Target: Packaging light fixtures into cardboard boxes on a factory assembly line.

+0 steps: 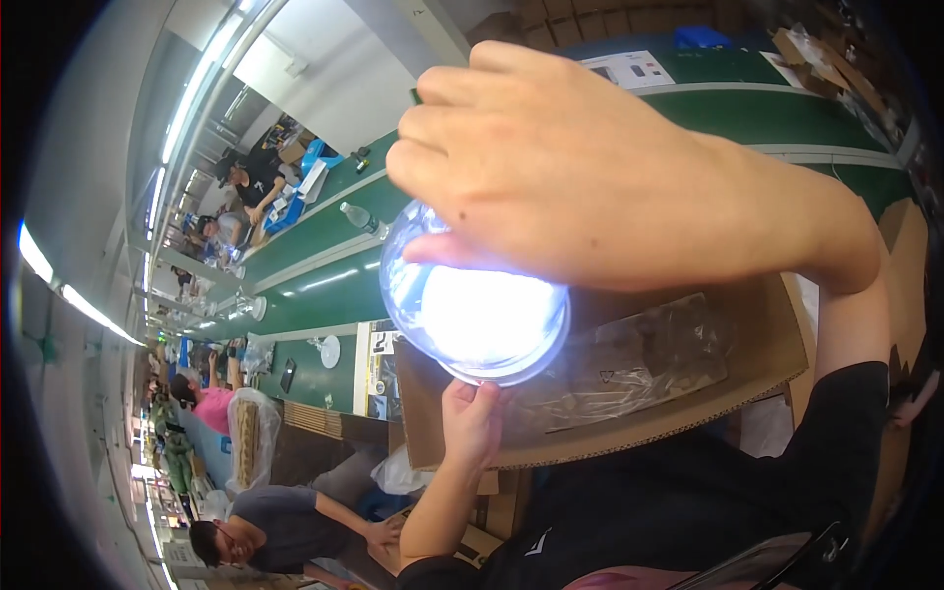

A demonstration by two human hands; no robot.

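Head view: my right hand (590, 167) fingers and left hand (472, 418) fingers clamp the glowing round clear-plastic lamp disc (477, 310) by its rim; it looks light, smooth, slippery.

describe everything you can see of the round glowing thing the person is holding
The round disc is a flat circular piece with a clear, glassy rim that looks like plastic and a centre shining bright bluish white, so no inner detail can be made out. It is held up close to the camera, its face tilted toward it. The right hand covers its upper edge from above, and the left hand grips its lower rim from below. Behind it lies an open cardboard box.
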